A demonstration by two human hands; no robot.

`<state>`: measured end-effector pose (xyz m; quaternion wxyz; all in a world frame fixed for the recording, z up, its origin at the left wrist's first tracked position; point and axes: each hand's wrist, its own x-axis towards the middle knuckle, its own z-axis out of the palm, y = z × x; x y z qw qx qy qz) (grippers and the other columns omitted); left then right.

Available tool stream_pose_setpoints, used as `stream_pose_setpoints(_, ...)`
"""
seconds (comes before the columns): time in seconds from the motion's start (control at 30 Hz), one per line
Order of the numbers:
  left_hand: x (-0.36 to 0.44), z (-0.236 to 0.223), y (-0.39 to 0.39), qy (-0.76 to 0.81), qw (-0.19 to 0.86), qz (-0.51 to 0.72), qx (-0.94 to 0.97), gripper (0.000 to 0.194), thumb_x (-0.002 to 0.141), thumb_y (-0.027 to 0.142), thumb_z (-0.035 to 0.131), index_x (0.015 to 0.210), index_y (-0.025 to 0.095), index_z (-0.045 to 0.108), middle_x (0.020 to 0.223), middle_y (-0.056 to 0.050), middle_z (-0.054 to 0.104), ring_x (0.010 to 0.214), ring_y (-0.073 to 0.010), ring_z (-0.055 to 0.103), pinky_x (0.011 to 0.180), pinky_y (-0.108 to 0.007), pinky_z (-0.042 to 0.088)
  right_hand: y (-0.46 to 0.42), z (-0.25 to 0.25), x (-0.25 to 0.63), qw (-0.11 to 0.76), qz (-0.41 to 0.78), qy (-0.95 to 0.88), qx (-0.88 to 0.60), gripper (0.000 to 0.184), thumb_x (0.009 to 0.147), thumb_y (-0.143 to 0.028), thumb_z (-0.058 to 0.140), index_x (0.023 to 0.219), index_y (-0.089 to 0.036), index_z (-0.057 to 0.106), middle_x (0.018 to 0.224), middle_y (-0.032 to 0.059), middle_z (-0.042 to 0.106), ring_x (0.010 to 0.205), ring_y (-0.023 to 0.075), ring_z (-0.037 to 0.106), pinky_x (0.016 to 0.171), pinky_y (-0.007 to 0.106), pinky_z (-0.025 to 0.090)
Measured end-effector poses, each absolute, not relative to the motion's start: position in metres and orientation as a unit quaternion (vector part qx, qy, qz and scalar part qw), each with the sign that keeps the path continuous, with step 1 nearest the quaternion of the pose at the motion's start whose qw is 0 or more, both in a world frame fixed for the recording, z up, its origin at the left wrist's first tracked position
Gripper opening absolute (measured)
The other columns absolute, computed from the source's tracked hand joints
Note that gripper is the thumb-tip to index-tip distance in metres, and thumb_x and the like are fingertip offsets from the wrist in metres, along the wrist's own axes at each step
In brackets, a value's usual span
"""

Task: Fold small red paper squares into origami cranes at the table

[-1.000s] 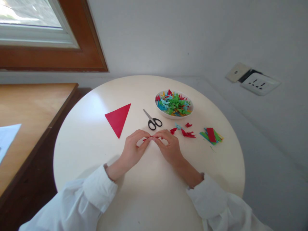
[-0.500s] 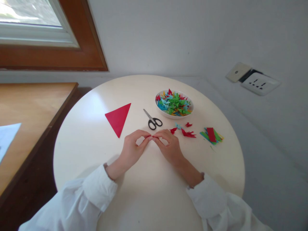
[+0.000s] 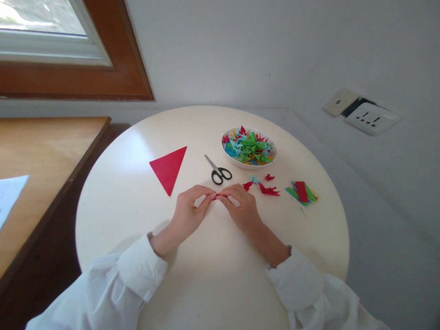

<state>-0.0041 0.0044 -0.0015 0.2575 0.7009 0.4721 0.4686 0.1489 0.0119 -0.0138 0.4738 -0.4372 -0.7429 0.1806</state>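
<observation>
Small folded paper piece (image 3: 217,197) pinched between the hands was red. Flat paper triangle (image 3: 168,168): solid red. Scissors (image 3: 217,171) had black handles, silver blades. White shallow bowl (image 3: 249,164) held green, blue, red, yellow folded papers. Strip pile (image 3: 302,193): red over green, yellow. Round table (image 3: 209,275) was plain cream. Shirt sleeves (image 3: 142,268) white.

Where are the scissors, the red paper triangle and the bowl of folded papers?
scissors (image 3: 217,170): head view, at the pivot where blades meet black handles.
red paper triangle (image 3: 168,168): head view, middle of the flat sheet.
bowl (image 3: 248,166): head view, near white rim, below the folded papers.
</observation>
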Motion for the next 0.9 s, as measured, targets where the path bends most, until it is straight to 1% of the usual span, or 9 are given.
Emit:
stream_pose_setpoints(0.17, -0.0049, -0.002, 0.0039, 0.485, 0.26, 0.457, 0.699, 0.012, 0.079, 0.021, 0.054, 0.076, 0.018, 0.065, 0.076, -0.005, 0.07, 0.071, -0.0151, 0.063, 0.066, -0.025, 0.048, 0.0126, -0.0149, 0.1498, 0.472, 0.184, -0.744, -0.435, 0.01, 0.079, -0.025, 0.058, 0.071, -0.023, 0.063, 0.071, 0.0029, 0.066, 0.07, 0.018, 0.058, 0.067, 0.034, 0.046)
stream_pose_setpoints(0.27, -0.0056, -0.003, 0.0044, 0.503, 0.267, 0.452, 0.686, 0.014, 0.079, 0.022, 0.053, 0.077, 0.018, 0.066, 0.077, -0.005, 0.071, 0.071, -0.0159, 0.064, 0.063, -0.025, 0.049, 0.0124, -0.0151, 0.1497, 0.473, 0.201, -0.733, -0.446, 0.01, 0.079, -0.027, 0.058, 0.072, -0.023, 0.064, 0.074, 0.0031, 0.066, 0.072, 0.0184, 0.059, 0.068, 0.034, 0.047)
stream_pose_setpoints(0.37, -0.0059, -0.0039, 0.0051, 0.513, 0.281, 0.45, 0.675, 0.015, 0.079, 0.023, 0.053, 0.077, 0.017, 0.066, 0.077, -0.005, 0.071, 0.071, -0.0163, 0.064, 0.06, -0.024, 0.048, 0.0118, -0.0147, 0.1488, 0.475, 0.221, -0.72, -0.455, 0.012, 0.079, -0.028, 0.057, 0.07, -0.022, 0.062, 0.071, 0.0025, 0.065, 0.071, 0.0178, 0.058, 0.068, 0.033, 0.046)
stream_pose_setpoints(0.43, -0.0056, -0.0042, 0.0058, 0.511, 0.295, 0.454, 0.667, 0.015, 0.079, 0.025, 0.053, 0.076, 0.017, 0.066, 0.077, -0.005, 0.071, 0.072, -0.0165, 0.064, 0.063, -0.025, 0.049, 0.0113, -0.0141, 0.1481, 0.476, 0.238, -0.709, -0.461, 0.013, 0.079, -0.028, 0.057, 0.068, -0.022, 0.062, 0.069, 0.0015, 0.065, 0.069, 0.0169, 0.058, 0.066, 0.032, 0.046)
stream_pose_setpoints(0.57, -0.0031, -0.0031, 0.007, 0.497, 0.37, 0.473, 0.626, 0.015, 0.074, 0.03, 0.06, 0.075, 0.016, 0.065, 0.075, -0.006, 0.07, 0.07, -0.0165, 0.064, 0.066, -0.027, 0.05, 0.0109, -0.012, 0.1479, 0.478, 0.271, -0.685, -0.479, 0.012, 0.077, -0.027, 0.057, 0.067, -0.021, 0.061, 0.067, 0.0006, 0.064, 0.065, 0.0157, 0.056, 0.062, 0.03, 0.044)
stream_pose_setpoints(0.67, -0.001, -0.0019, 0.0078, 0.491, 0.43, 0.475, 0.59, 0.017, 0.069, 0.029, 0.066, 0.077, 0.015, 0.063, 0.07, -0.005, 0.068, 0.065, -0.0156, 0.063, 0.062, -0.026, 0.051, 0.0108, -0.0098, 0.1486, 0.479, 0.291, -0.667, -0.491, 0.013, 0.076, -0.027, 0.056, 0.066, -0.02, 0.06, 0.065, 0.0008, 0.063, 0.064, 0.0153, 0.055, 0.06, 0.029, 0.042)
stream_pose_setpoints(0.8, 0.0002, -0.0015, 0.0085, 0.482, 0.482, 0.478, 0.553, 0.016, 0.069, 0.027, 0.066, 0.076, 0.015, 0.059, 0.063, -0.004, 0.068, 0.061, -0.0151, 0.064, 0.059, -0.026, 0.05, 0.0102, -0.0074, 0.1483, 0.483, 0.313, -0.649, -0.497, 0.015, 0.075, -0.028, 0.055, 0.063, -0.02, 0.059, 0.062, 0.0001, 0.061, 0.061, 0.0142, 0.053, 0.058, 0.028, 0.04)
stream_pose_setpoints(0.9, 0.0, -0.0015, 0.0082, 0.464, 0.497, 0.497, 0.539, 0.022, 0.069, 0.028, 0.066, 0.084, 0.016, 0.056, 0.061, -0.001, 0.067, 0.06, -0.0148, 0.064, 0.059, -0.026, 0.051, 0.0103, -0.0081, 0.1474, 0.491, 0.33, -0.634, -0.498, 0.017, 0.074, -0.028, 0.056, 0.061, -0.019, 0.058, 0.06, -0.0006, 0.059, 0.059, 0.0133, 0.051, 0.057, 0.027, 0.039)
